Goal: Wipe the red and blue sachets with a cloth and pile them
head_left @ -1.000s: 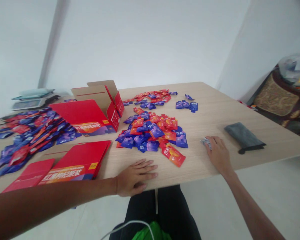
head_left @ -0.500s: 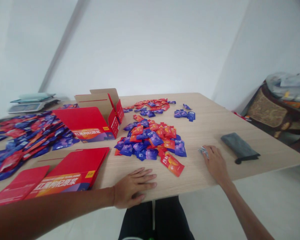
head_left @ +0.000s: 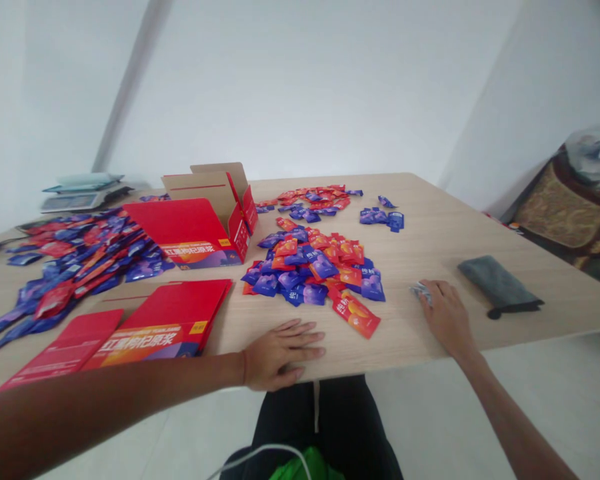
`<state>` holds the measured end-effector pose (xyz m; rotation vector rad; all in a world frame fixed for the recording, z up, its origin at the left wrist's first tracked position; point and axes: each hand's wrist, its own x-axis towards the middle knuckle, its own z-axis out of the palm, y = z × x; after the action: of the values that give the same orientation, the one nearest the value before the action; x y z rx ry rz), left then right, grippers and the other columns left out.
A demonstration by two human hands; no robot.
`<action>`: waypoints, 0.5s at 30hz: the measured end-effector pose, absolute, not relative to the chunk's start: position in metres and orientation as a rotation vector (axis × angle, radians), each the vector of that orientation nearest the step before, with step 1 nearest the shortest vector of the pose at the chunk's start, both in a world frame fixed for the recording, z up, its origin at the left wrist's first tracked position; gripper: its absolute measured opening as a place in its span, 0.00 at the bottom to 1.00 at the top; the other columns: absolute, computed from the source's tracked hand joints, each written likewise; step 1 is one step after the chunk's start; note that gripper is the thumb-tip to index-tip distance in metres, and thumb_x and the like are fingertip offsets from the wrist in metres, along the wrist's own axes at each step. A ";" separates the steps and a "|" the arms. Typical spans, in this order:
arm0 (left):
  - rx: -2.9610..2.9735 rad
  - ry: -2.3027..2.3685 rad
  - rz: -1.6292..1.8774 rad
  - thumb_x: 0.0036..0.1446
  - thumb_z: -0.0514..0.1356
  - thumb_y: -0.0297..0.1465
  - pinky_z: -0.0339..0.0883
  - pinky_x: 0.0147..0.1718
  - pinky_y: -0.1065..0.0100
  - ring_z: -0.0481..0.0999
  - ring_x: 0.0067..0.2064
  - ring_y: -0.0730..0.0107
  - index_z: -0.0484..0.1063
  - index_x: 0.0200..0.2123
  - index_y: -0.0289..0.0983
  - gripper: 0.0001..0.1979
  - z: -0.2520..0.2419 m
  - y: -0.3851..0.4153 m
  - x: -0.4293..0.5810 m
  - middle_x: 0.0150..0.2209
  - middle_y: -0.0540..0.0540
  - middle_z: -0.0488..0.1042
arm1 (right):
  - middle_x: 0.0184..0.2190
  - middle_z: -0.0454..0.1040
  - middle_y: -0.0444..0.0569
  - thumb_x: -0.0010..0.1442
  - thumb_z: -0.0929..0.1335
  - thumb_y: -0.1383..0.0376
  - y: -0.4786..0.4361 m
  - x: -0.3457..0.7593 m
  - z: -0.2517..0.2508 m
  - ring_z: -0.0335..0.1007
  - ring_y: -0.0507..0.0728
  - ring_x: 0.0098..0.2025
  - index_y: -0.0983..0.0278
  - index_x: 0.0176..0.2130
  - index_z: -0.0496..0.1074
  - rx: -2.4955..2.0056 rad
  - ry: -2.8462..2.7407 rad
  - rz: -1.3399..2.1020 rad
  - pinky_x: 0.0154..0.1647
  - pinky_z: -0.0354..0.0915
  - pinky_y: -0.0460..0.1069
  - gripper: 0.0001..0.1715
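Note:
My left hand (head_left: 283, 355) lies flat on the table near its front edge, fingers apart, holding nothing. To the right, my right hand (head_left: 445, 313) rests on the tabletop with its fingers curled on a small crumpled silvery piece (head_left: 421, 292). Between and beyond the hands is a heap of red and purple sachets (head_left: 305, 267). One red sachet (head_left: 356, 313) lies at the heap's near right side. Flattened red cartons (head_left: 165, 320) lie left of my left hand, partly behind my forearm.
An open red carton (head_left: 195, 230) stands behind the flat ones. A larger sachet pile (head_left: 90, 260) spreads at the left, with a scale (head_left: 83, 199) behind. More sachets (head_left: 320, 200) lie at the back. A grey pouch (head_left: 497, 283) is right of my right hand.
The view has shifted, so the table's things appear slightly higher and further right. Both hands keep their places on the table. A white cable and something green now show at the bottom.

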<state>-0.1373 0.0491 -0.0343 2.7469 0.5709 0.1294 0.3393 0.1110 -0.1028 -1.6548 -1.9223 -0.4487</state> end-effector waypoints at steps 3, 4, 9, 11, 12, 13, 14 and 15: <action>2.721 0.573 0.159 0.72 0.53 0.40 0.40 0.76 0.48 0.46 0.78 0.54 0.55 0.75 0.48 0.31 -0.034 0.048 -0.136 0.77 0.51 0.50 | 0.49 0.74 0.60 0.72 0.59 0.58 0.111 0.342 -0.103 0.67 0.66 0.50 0.65 0.57 0.71 -1.671 -1.923 -0.450 0.51 0.66 0.59 0.23; 2.714 0.576 0.164 0.72 0.53 0.40 0.40 0.76 0.48 0.46 0.78 0.54 0.56 0.75 0.48 0.31 -0.034 0.048 -0.136 0.77 0.51 0.51 | 0.49 0.74 0.60 0.72 0.59 0.57 0.110 0.342 -0.102 0.68 0.66 0.50 0.65 0.57 0.71 -1.671 -1.923 -0.451 0.51 0.65 0.58 0.23; 2.703 0.575 0.190 0.71 0.54 0.40 0.40 0.76 0.49 0.46 0.78 0.54 0.56 0.75 0.49 0.31 -0.037 0.047 -0.136 0.77 0.52 0.52 | 0.48 0.74 0.61 0.72 0.59 0.57 0.109 0.343 -0.100 0.67 0.66 0.49 0.64 0.56 0.71 -1.629 -1.942 -0.469 0.52 0.64 0.59 0.22; 2.706 0.572 0.199 0.71 0.54 0.40 0.40 0.76 0.49 0.46 0.78 0.54 0.56 0.75 0.50 0.31 -0.037 0.048 -0.136 0.77 0.52 0.52 | 0.48 0.74 0.61 0.72 0.59 0.56 0.109 0.343 -0.100 0.67 0.67 0.49 0.64 0.56 0.71 -1.627 -1.937 -0.464 0.52 0.64 0.59 0.23; 2.708 0.572 0.201 0.71 0.54 0.40 0.40 0.76 0.49 0.46 0.78 0.54 0.55 0.75 0.50 0.32 -0.038 0.048 -0.135 0.77 0.52 0.51 | 0.48 0.74 0.61 0.72 0.59 0.56 0.109 0.343 -0.100 0.67 0.67 0.49 0.64 0.56 0.71 -1.632 -1.933 -0.461 0.52 0.64 0.59 0.23; 2.709 0.573 0.204 0.70 0.54 0.39 0.40 0.76 0.49 0.46 0.78 0.55 0.55 0.75 0.50 0.32 -0.038 0.048 -0.135 0.77 0.52 0.51 | 0.48 0.74 0.61 0.72 0.59 0.56 0.110 0.343 -0.100 0.67 0.67 0.49 0.64 0.56 0.71 -1.639 -1.930 -0.459 0.52 0.64 0.59 0.23; 2.709 0.573 0.205 0.70 0.55 0.39 0.41 0.76 0.49 0.46 0.78 0.55 0.55 0.75 0.50 0.32 -0.038 0.048 -0.135 0.77 0.53 0.51 | 0.48 0.74 0.60 0.72 0.59 0.56 0.110 0.343 -0.100 0.67 0.67 0.49 0.64 0.56 0.71 -1.646 -1.927 -0.459 0.52 0.64 0.59 0.23; 2.708 0.574 0.208 0.70 0.55 0.39 0.41 0.76 0.49 0.47 0.78 0.55 0.55 0.75 0.50 0.32 -0.038 0.048 -0.135 0.77 0.53 0.51 | 0.48 0.74 0.60 0.72 0.59 0.56 0.110 0.343 -0.100 0.67 0.67 0.49 0.64 0.56 0.71 -1.652 -1.925 -0.459 0.52 0.64 0.59 0.23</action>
<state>-0.1353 0.0482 -0.0380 2.7083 0.5741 0.2080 0.3434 0.1101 -0.0999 -1.6524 -1.9251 -0.4586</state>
